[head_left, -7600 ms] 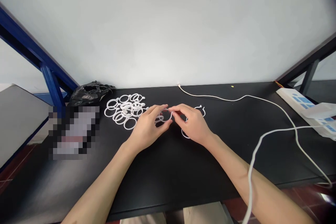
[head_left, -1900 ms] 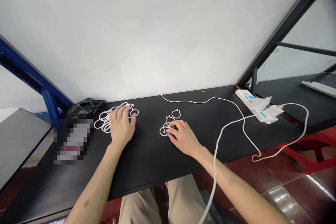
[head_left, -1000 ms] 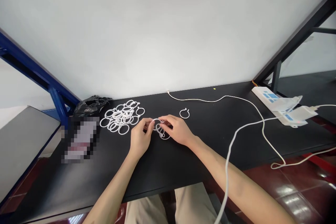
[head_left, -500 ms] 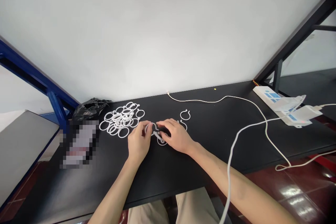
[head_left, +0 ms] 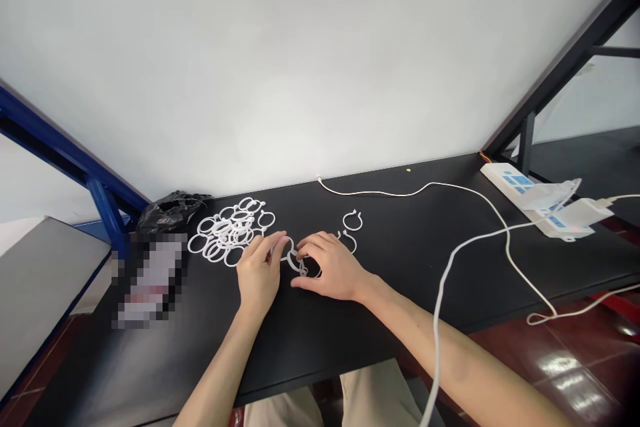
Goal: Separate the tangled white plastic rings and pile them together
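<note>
My left hand [head_left: 259,275] pinches a white open ring [head_left: 289,247] between thumb and fingertips. Against that ring hang more white rings [head_left: 296,263], seemingly linked to it, in the gap between my hands; their overlap is too small to make out fully. My right hand [head_left: 330,268] curves around these rings from the right, its thumb and fingers apart. Just beyond it lie two loose rings on the black tabletop, one partly hidden by the hand [head_left: 351,243] and one farther back [head_left: 353,221]. A pile of white rings [head_left: 225,230] spreads to the left of my left hand.
A crumpled black plastic bag [head_left: 173,208] lies at the back left, with a blurred-out flat object [head_left: 153,277] in front of it. At the right, a white power strip [head_left: 530,197] has plugs in it. A white cable [head_left: 480,235] crosses over my right forearm.
My right thumb has moved down and away from the fingers, widening the gap around the rings. My left hand has shifted slightly left and down, still pinching its ring.
</note>
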Demonstrator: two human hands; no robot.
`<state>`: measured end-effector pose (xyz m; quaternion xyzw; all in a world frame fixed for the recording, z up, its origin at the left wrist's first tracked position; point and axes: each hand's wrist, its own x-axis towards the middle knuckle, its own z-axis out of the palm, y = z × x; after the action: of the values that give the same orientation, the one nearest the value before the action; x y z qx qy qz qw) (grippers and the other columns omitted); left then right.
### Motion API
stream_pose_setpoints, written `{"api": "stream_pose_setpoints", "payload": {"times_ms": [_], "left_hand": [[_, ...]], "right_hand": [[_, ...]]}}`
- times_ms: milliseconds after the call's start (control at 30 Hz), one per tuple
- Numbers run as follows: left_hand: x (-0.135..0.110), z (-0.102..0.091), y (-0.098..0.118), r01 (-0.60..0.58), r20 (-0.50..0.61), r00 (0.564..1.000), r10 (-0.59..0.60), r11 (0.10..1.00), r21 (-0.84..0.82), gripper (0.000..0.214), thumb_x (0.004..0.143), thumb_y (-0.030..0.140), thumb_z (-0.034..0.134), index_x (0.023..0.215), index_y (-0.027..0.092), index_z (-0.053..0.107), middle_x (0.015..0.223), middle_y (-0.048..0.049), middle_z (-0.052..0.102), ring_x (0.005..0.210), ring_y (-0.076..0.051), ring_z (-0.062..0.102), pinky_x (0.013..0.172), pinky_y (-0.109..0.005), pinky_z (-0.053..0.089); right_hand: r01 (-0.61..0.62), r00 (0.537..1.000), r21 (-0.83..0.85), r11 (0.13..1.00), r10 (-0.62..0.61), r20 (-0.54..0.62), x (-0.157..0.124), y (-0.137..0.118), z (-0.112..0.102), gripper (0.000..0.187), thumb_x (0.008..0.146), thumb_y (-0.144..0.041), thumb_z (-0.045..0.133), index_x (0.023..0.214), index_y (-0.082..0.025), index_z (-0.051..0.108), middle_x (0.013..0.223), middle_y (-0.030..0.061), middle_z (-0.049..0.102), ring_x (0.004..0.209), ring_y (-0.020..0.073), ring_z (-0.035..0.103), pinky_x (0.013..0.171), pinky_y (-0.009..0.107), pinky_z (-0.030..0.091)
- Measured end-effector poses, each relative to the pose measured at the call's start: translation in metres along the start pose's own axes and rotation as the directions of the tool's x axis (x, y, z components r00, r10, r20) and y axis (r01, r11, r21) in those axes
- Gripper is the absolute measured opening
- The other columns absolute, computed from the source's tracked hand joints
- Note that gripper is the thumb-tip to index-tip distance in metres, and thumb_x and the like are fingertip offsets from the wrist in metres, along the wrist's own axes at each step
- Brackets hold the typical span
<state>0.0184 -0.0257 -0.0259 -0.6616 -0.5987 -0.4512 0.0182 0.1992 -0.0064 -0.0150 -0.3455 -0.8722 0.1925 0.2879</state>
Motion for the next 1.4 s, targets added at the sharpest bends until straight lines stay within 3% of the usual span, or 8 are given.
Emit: {"api": "stream_pose_setpoints", "payload": {"times_ms": [133, 400, 567, 733, 867, 967, 1067, 1400], "left_hand": [[0.002, -0.003, 0.003, 0.095, 0.02, 0.995, -0.094, 0.995, -0.01, 0.024, 0.095, 0.035, 0.055, 0.097, 0.019, 0.073, 0.078, -0.0009, 0.068, 0.057, -0.011, 0.053, 0.063, -0.024, 0.045], [0.007, -0.008, 0.005, 0.334, 0.031, 0.942, -0.333, 0.942, -0.037, 0.027, 0.093, 0.042, 0.051, 0.092, 0.02, 0.066, 0.059, 0.0045, 0.056, 0.051, -0.011, 0.049, 0.055, -0.022, 0.04], [0.001, -0.008, 0.01, 0.273, 0.138, 0.956, -0.258, 0.956, -0.106, 0.029, 0.096, 0.044, 0.045, 0.095, 0.02, 0.061, 0.069, 0.0021, 0.064, 0.054, -0.012, 0.055, 0.055, -0.023, 0.042], [-0.005, -0.004, 0.01, 0.296, 0.234, 0.938, -0.257, 0.944, -0.15, 0.028, 0.098, 0.044, 0.038, 0.098, 0.021, 0.054, 0.065, 0.0032, 0.062, 0.052, -0.013, 0.058, 0.054, -0.023, 0.043], [-0.004, -0.001, 0.008, 0.244, 0.274, 0.94, -0.204, 0.962, -0.121, 0.029, 0.099, 0.041, 0.038, 0.105, 0.021, 0.057, 0.076, -0.0015, 0.066, 0.064, -0.017, 0.064, 0.062, -0.028, 0.049], [-0.004, 0.0, 0.007, 0.07, 0.237, 0.97, -0.051, 0.995, -0.07, 0.033, 0.097, 0.039, 0.045, 0.121, 0.02, 0.055, 0.106, -0.0098, 0.067, 0.095, -0.023, 0.063, 0.083, -0.038, 0.052], [-0.004, 0.001, 0.006, -0.054, 0.259, 0.963, 0.071, 0.996, -0.069, 0.043, 0.094, 0.038, 0.052, 0.134, 0.021, 0.048, 0.125, -0.0118, 0.059, 0.116, -0.026, 0.054, 0.099, -0.044, 0.047], [-0.005, 0.0, 0.005, -0.064, 0.313, 0.945, 0.093, 0.993, -0.102, 0.04, 0.094, 0.035, 0.055, 0.132, 0.024, 0.052, 0.123, -0.0091, 0.059, 0.115, -0.024, 0.055, 0.098, -0.04, 0.049]], "right_hand": [[-0.022, 1.0, -0.031, 0.999, 0.022, 0.009, 0.001, -0.001, 0.001, 0.008, 0.087, -0.025, 0.067, 0.085, -0.02, 0.06, 0.104, 0.0049, 0.068, 0.102, 0.0211, 0.058, 0.09, 0.037, 0.046], [-0.071, 0.997, -0.019, 0.997, 0.07, -0.043, 0.0, 0.003, -0.004, 0.011, 0.085, -0.027, 0.068, 0.087, -0.02, 0.06, 0.105, 0.005, 0.067, 0.102, 0.0224, 0.058, 0.091, 0.039, 0.047], [0.001, 0.99, 0.022, 1.0, 0.002, -0.138, 0.0, -0.001, -0.002, 0.024, 0.087, -0.029, 0.066, 0.108, -0.02, 0.059, 0.109, 0.0053, 0.068, 0.102, 0.0215, 0.06, 0.093, 0.039, 0.048], [0.054, 0.974, 0.036, 0.998, -0.045, -0.223, -0.001, -0.001, 0.004, 0.012, 0.092, -0.023, 0.06, 0.103, -0.021, 0.06, 0.099, 0.003, 0.072, 0.091, 0.0191, 0.065, 0.086, 0.036, 0.051], [-0.004, 0.956, 0.116, 0.993, 0.038, -0.291, -0.001, 0.001, 0.005, 0.01, 0.093, -0.023, 0.056, 0.101, -0.021, 0.061, 0.096, 0.0038, 0.072, 0.09, 0.0181, 0.068, 0.082, 0.033, 0.054], [-0.052, 0.95, 0.196, 0.979, 0.109, -0.294, -0.001, 0.001, 0.004, 0.012, 0.092, -0.023, 0.056, 0.103, -0.022, 0.062, 0.096, 0.0026, 0.072, 0.087, 0.0161, 0.069, 0.079, 0.03, 0.056], [-0.075, 0.95, 0.241, 0.968, 0.143, -0.278, 0.0, 0.002, 0.002, 0.014, 0.094, -0.024, 0.055, 0.105, -0.023, 0.063, 0.097, 0.0017, 0.073, 0.085, 0.015, 0.07, 0.078, 0.028, 0.056], [-0.11, 0.96, 0.246, 0.963, 0.167, -0.225, 0.0, 0.006, -0.002, 0.018, 0.096, -0.021, 0.051, 0.108, -0.022, 0.064, 0.104, 0.0024, 0.072, 0.085, 0.0134, 0.069, 0.079, 0.027, 0.056]]}}
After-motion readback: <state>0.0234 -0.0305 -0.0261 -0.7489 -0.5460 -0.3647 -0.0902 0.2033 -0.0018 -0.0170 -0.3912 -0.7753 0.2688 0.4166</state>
